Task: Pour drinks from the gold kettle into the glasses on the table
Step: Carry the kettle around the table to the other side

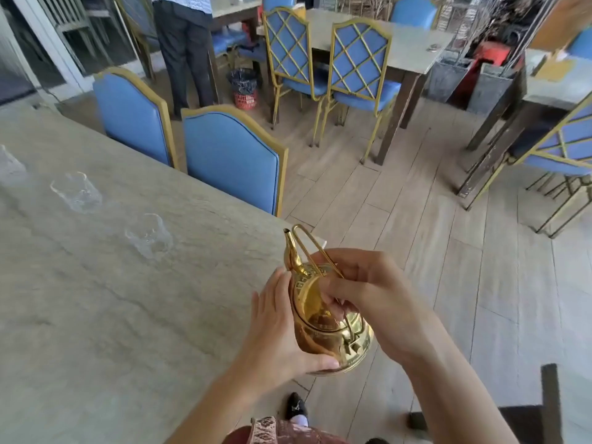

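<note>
While held off the near right corner of the worktop [96,299], above the plank floor [416,235], gold kettle [323,318] tilted with spout [292,251] at the far end, aimed away and slightly left, toward the glasses. Long axis running from base, nearest the body, up to spout tip; wire handle [309,248] folded forward beside the spout. Left hand [282,331] cupped against the kettle's left flank, grip wrapped on the body, thumb under the lower rim. Right hand [368,296] over the top, grip pinched on the lid area, fingertips [333,302] curled onto the dome. Nearest glass [149,235] standing on the worktop, well apart from the spout; second glass [77,192] farther left; third glass [9,165] at the left edge, partly cut off. Two blue chairs [230,158] tucked against the worktop's far side.
</note>
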### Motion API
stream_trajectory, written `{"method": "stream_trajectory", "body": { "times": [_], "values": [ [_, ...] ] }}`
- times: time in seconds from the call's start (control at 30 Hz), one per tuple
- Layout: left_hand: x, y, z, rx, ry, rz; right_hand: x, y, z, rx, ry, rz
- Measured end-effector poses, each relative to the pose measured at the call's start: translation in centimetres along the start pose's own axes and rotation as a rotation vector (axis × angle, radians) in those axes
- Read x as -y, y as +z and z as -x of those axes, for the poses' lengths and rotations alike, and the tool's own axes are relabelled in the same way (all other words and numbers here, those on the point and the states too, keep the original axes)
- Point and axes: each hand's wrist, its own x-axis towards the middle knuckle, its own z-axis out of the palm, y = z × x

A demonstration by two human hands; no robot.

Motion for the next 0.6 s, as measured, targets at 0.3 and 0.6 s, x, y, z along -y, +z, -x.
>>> {"method": "stream_trajectory", "body": {
  "times": [0.3, 0.6],
  "values": [
    [-0.4, -1.3, -12.9, -0.141, -0.184, 0.022, 0.3, -5.3, -15.7, 0.256, 0.015, 0.03],
    [-1.7, -0.3, -21.0, -0.521, -0.68, 0.054, 0.5, -8.1, -31.0, 0.953, -0.038, 0.063]
  ]
}}
